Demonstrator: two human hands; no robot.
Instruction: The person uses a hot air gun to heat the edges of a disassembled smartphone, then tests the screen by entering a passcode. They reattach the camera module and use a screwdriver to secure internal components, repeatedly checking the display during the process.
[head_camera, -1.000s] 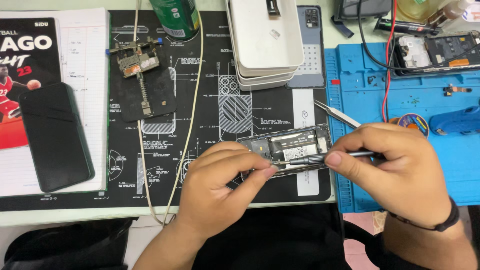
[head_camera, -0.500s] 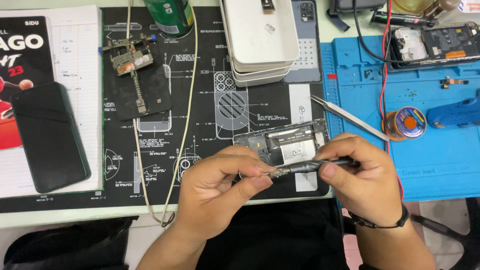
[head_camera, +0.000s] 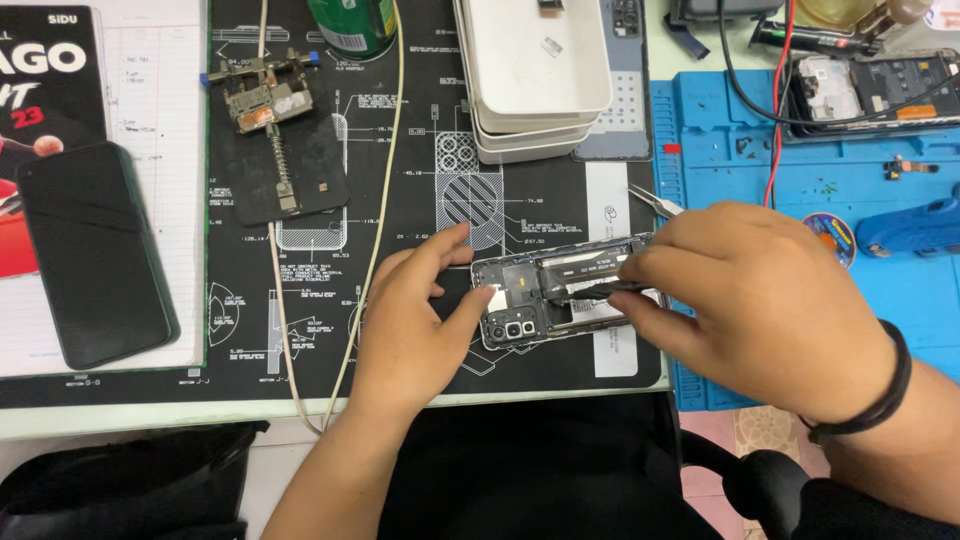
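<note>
Opened phone: laid flat on black mat, worktop's near edge.
Left hand: fingers spread, steadying phone's end.
Right hand: fingers closed on dark tool, tip inside phone.

The opened phone under the left hand shows bare metal shields and dull dark plastic inside a thin shiny frame, and the slim tool pinched in the right hand looks like matt black plastic or coated metal. It lies on a matt black rubbery mat printed with white lines, beside a blue mat of the same soft, dull look. The stacked trays are smooth white plastic, the black phone is glossy glass on lined paper, and the tweezers are bright steel.
</note>
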